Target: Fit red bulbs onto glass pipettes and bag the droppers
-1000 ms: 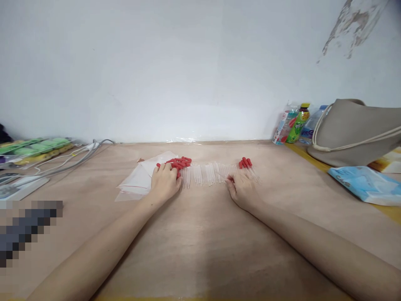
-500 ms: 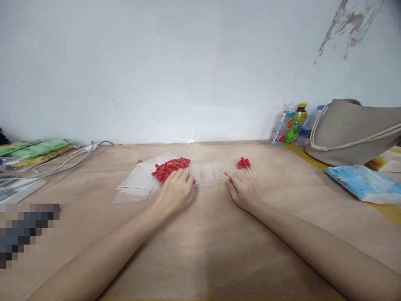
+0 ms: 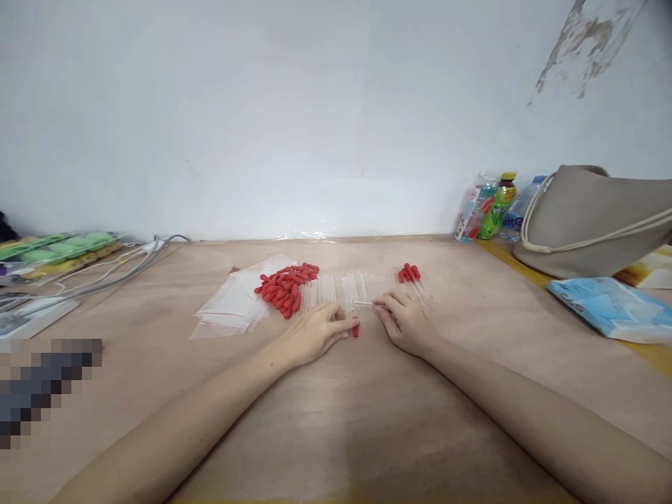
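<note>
A brown table (image 3: 325, 420) bears a row of clear tubes (image 3: 347, 288). On the row's near side, your left hand (image 3: 313, 332) pinches a red bulb (image 3: 355, 331); your right hand (image 3: 408, 320), also there, grips what looks like a single tube (image 3: 363, 304). A bulb pile (image 3: 283, 287) borders the row's left end.

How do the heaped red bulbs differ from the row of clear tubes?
The red bulbs are opaque, while the clear tubes look see-through. The bulbs are short and plump; the tubes are long and thin. The bulbs lie in a jumbled heap, the tubes roughly side by side. Both are groups of many similar pieces.
</note>
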The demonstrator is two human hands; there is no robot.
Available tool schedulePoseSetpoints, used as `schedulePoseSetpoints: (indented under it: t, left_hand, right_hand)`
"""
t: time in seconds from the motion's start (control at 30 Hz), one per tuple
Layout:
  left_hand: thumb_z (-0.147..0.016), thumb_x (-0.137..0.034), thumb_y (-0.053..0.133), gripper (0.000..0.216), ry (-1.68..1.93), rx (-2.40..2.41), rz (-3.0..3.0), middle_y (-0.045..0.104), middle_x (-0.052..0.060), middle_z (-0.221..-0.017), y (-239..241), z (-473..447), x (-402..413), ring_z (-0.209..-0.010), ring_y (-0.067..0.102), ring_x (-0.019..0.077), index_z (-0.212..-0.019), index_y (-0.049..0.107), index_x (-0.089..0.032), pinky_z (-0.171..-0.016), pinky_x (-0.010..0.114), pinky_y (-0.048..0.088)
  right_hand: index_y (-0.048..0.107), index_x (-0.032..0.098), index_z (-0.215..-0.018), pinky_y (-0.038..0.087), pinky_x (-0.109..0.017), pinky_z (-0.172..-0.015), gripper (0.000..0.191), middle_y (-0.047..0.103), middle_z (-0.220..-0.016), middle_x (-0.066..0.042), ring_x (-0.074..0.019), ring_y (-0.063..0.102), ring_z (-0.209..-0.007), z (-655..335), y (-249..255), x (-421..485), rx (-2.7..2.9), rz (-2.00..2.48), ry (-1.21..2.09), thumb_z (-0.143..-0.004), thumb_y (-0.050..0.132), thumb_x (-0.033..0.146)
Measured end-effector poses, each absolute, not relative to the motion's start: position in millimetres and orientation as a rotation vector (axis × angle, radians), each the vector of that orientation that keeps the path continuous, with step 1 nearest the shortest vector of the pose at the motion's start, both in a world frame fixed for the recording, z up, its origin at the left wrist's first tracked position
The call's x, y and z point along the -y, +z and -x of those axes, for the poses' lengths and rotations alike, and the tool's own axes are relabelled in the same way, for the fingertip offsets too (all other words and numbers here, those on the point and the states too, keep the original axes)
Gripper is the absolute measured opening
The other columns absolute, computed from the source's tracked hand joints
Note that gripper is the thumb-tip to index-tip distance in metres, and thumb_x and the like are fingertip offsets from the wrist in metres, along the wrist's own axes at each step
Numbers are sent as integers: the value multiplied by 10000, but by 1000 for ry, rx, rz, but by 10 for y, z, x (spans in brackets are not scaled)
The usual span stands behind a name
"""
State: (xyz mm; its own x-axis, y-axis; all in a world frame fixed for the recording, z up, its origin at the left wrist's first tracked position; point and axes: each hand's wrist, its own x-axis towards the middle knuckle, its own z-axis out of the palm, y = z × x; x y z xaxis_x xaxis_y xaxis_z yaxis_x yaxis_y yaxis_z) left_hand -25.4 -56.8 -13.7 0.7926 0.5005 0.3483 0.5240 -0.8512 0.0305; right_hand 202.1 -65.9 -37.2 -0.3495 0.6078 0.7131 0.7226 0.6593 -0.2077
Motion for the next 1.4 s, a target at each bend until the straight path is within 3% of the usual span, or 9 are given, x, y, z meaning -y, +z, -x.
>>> schedulePoseSetpoints:
  t: [0.17,0.3,0.47,0.67,0.97,1.4]
  left_hand:
    - [-858,-267,468,180,-593,801,2910,499,66,-1083,-90,166,551,-949,479,183,-989,579,-212,-778,292,417]
    - [-880,-268,431,153,-562,752,3025,576,34,-909,-89,140,523,-883,504,162,-868,554,-179,-804,291,408]
    - [-873,-285,443,198,-742,853,2926,553,44,-871,-187,179,525,-835,503,168,-1000,564,-193,-753,300,419]
    - [-877,-215,417,163,-1107,994,2787,528,66,-962,-250,229,555,-918,491,172,-937,566,-182,-806,313,416]
    - [-870,-280,435,180,-990,1216,2724,609,58,-911,-221,236,577,-878,529,199,-955,554,-175,-782,372,411]
    - [-865,-276,472,182,-1227,1094,2830,669,27,-854,-264,234,583,-765,617,136,-945,604,-180,-694,254,484]
  right_hand:
    - [554,156,-909,386,-294,-635,152,575,-821,-72,-157,530,-708,-2021,-376,655,2066,1024,-135,-854,412,155]
    - [553,160,-914,391,-303,-640,157,572,-814,-74,-165,535,-719,-2032,-392,640,2062,1021,-134,-854,408,163]
    - [556,165,-923,388,-306,-656,153,576,-830,-71,-161,538,-723,-2045,-387,644,2075,1024,-120,-844,425,156]
    - [568,176,-864,364,-306,-683,101,589,-799,-46,-138,538,-687,-2016,-349,700,2100,982,-152,-821,477,174]
    - [571,178,-883,338,-309,-706,124,618,-773,-32,-129,542,-684,-1982,-359,706,2155,913,-193,-842,455,190]
    - [578,184,-913,301,-310,-715,145,635,-818,-33,-130,554,-752,-1968,-367,711,2246,814,-127,-863,444,165]
